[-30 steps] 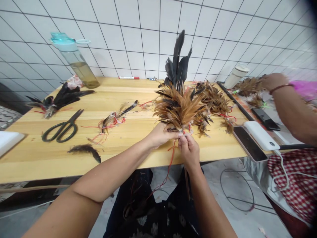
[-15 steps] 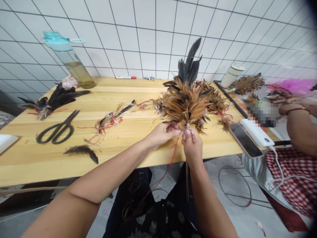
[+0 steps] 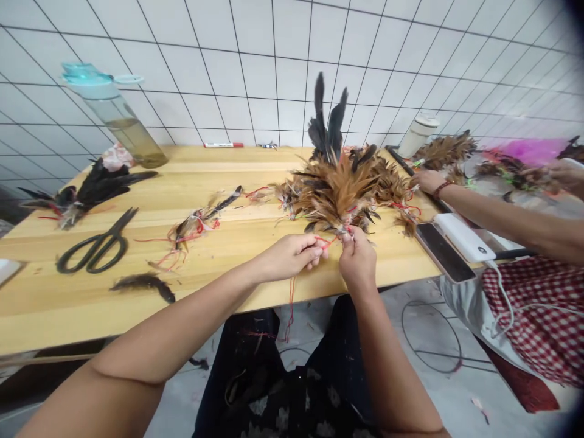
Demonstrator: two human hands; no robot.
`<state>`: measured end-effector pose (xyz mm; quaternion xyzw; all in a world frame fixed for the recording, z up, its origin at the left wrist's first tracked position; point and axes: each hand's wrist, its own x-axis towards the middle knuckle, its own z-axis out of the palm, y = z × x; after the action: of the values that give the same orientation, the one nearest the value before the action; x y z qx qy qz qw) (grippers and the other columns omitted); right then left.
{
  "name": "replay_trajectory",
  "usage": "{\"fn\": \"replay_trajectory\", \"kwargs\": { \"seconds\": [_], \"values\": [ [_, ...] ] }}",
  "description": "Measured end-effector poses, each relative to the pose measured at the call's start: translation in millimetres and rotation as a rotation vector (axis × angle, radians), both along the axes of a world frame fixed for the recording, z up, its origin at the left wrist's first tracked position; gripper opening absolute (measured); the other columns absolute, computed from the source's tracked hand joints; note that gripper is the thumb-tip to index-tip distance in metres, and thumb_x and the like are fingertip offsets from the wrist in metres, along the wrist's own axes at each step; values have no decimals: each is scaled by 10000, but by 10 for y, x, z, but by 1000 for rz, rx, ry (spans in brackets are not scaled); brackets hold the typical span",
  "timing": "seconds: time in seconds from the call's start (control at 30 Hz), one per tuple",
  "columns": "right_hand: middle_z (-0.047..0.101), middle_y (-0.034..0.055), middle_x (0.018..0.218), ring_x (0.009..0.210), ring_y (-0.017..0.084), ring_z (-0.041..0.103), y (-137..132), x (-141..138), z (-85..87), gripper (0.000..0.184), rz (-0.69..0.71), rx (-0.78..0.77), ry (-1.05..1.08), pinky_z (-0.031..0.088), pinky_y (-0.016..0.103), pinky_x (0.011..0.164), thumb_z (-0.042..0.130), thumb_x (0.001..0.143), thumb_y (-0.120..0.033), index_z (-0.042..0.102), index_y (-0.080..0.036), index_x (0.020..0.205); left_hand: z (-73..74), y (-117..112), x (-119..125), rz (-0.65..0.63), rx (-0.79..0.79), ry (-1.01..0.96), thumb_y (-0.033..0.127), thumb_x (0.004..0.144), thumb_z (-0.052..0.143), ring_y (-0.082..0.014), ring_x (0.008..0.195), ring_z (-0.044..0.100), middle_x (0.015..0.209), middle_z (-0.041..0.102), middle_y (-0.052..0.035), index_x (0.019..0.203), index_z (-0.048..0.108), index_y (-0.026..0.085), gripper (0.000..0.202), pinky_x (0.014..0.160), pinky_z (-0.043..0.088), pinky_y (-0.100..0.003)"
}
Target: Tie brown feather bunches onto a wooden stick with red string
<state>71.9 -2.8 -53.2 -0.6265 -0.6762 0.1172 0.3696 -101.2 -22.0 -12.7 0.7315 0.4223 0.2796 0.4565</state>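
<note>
A bundle of brown feathers (image 3: 340, 187), topped by long black ones, stands upright over the wooden table. My right hand (image 3: 358, 263) is closed round the bound base of this feather bundle. To its left, my left hand (image 3: 292, 258) pinches a red string (image 3: 329, 242) drawn out from the base. The string's loose end hangs down past the table edge toward my lap. Whatever stick lies inside my right fist is hidden. Behind the bundle lie more brown feather bunches (image 3: 393, 182) with red ties.
Left on the table (image 3: 219, 316) lie black scissors (image 3: 98, 244), a dark loose feather (image 3: 145, 285), black feather bunches (image 3: 98, 188) and a water bottle (image 3: 132, 137). At right are a phone (image 3: 444, 252), a white power bank (image 3: 463, 237) and a co-worker's arm (image 3: 493, 207) reaching in.
My left hand has moved left, away from the bundle's base, pulling the red string taut. The co-worker's hand has reached toward the brown feather bunches. The view has shifted slightly.
</note>
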Motion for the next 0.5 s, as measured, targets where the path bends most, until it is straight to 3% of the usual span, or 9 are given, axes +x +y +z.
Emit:
{"fn": "replay_trajectory", "kwargs": {
  "seconds": [0.07, 0.17, 0.27, 0.37, 0.5],
  "values": [
    [685, 95, 899, 761, 216, 597, -28, -7, 45, 319, -33, -35, -181, 384, 295, 643, 361, 901, -200, 610, -174, 1099, 104, -36, -35, -8, 176, 132, 228, 917, 386, -106, 673, 556, 739, 609, -15, 880, 612, 146, 243, 666, 431, -229],
    [678, 74, 890, 701, 186, 581, -90, -9, 81, 338, 1, -7, -458, 315, 285, 574, 382, 894, -160, 615, -207, 1135, 301, -15, -98, -5, 584, 341, 207, 921, 387, -135, 762, 578, 797, 633, -42, 844, 619, 147, 251, 715, 428, -251],
    [667, 60, 840, 613, 164, 545, -177, 19, 141, 331, 86, 63, -656, 260, 298, 533, 407, 891, -159, 632, -231, 1123, 494, 131, -153, -4, 842, 527, 229, 924, 390, -138, 706, 561, 773, 613, -50, 836, 637, 148, 274, 641, 407, -246],
    [670, 54, 808, 612, 167, 550, -287, 84, 269, 320, 212, 108, -719, 269, 298, 532, 431, 872, -140, 659, -244, 1072, 624, 367, -175, -46, 909, 578, 239, 899, 446, -132, 686, 565, 780, 623, -46, 827, 669, 168, 244, 619, 396, -241],
    [704, 46, 851, 708, 178, 616, -422, 217, 412, 348, 416, 81, -582, 367, 263, 584, 430, 850, -107, 677, -260, 1041, 718, 666, -213, -173, 746, 465, 242, 827, 552, -126, 746, 607, 778, 671, -20, 790, 705, 192, 166, 721, 417, -235]
  ]
}}
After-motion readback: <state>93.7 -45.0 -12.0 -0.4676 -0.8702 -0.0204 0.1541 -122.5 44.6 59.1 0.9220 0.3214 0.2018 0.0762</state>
